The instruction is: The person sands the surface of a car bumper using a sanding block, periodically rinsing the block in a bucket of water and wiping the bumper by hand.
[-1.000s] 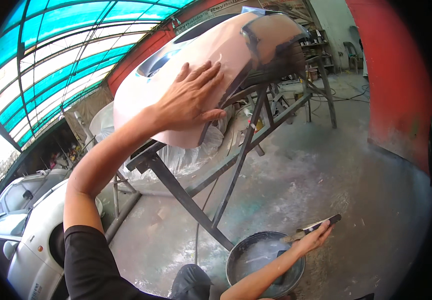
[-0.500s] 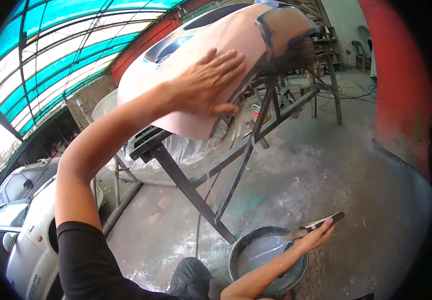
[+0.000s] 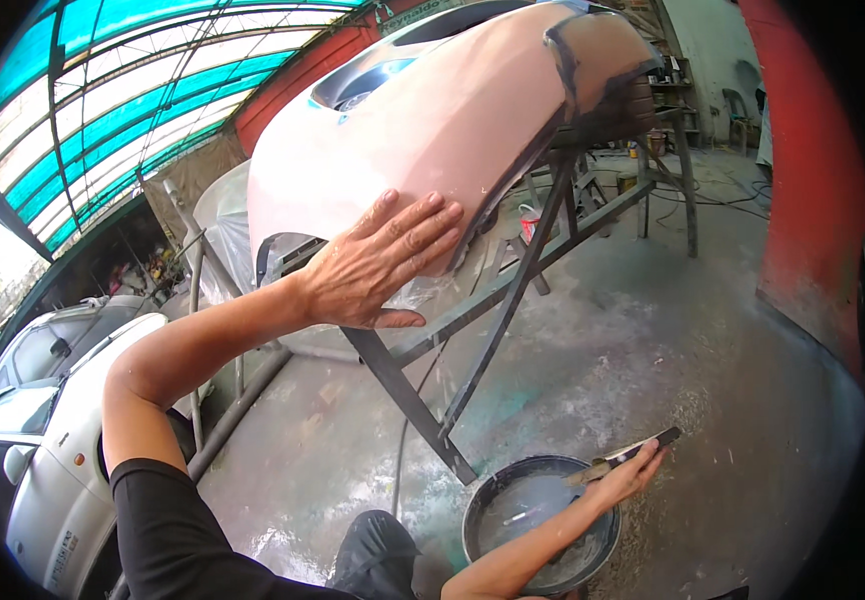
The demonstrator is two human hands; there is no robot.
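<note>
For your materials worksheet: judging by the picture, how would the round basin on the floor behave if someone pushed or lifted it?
The basin looks wide and shallow, sitting flat on the concrete floor, so it would probably slide rather than tip. It seems to hold pale liquid, so a quick shove or lift might slop it. The right hand rests a flat tool over its rim, which could slip off.

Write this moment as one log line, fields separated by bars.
left hand flat, open on pink car body panel | right hand holds flat tool over round basin | panel on metal stand
</note>
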